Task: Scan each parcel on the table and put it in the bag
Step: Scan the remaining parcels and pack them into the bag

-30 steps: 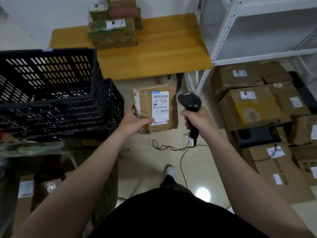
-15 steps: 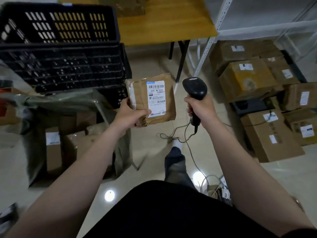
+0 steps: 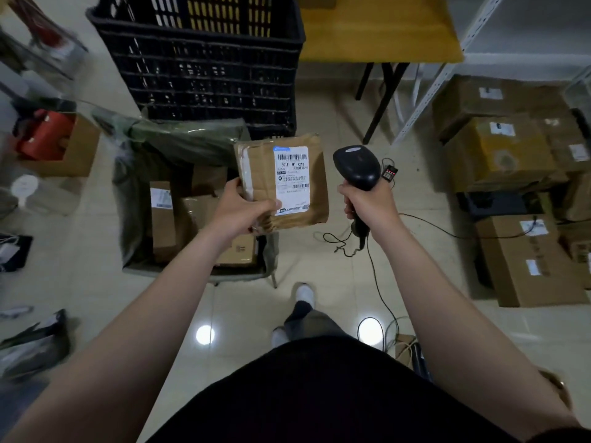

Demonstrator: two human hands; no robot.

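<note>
Fingers (image 3: 235,187) (left hand (image 3: 239,210)) grip creased brown parcel (image 3: 315,190), white label (image 3: 291,180) showing.

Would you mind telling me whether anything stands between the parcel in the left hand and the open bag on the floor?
Nothing visible does. The left hand grips the parcel over the right edge of the bag, whose mouth is open, with other parcels lying inside. The black crate stands behind it, off the path.

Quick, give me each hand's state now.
Left hand: grips the brown parcel.
Right hand: grips the barcode scanner.
</note>
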